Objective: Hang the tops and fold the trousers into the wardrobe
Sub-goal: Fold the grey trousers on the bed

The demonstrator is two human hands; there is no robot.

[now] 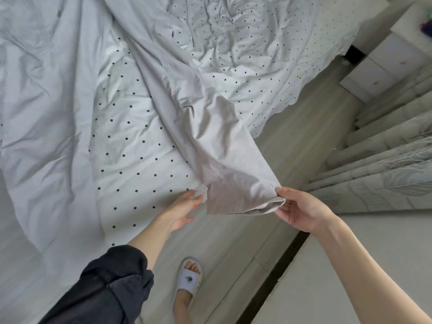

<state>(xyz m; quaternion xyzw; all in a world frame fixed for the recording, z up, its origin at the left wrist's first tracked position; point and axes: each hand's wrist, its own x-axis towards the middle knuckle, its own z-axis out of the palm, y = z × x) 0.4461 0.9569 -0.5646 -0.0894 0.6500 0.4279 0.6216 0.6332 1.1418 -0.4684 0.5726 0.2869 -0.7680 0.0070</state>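
Black-dotted white bed sheet under pale grey cotton trousers; white slipper at 6 o'clock. Right hand fingers pinch trouser hem; left hand fingers relaxed, spread, touching sheet edge.

One camera only, worn on the person's head, looking steeply down and forward. Near are the two forearms and a slippered foot; the bed spreads far and left, curtains right.

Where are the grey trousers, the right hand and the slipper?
grey trousers (pixel 224 146), head view, middle of the leg.
right hand (pixel 301 211), head view, palm.
slipper (pixel 188 280), head view, strap.
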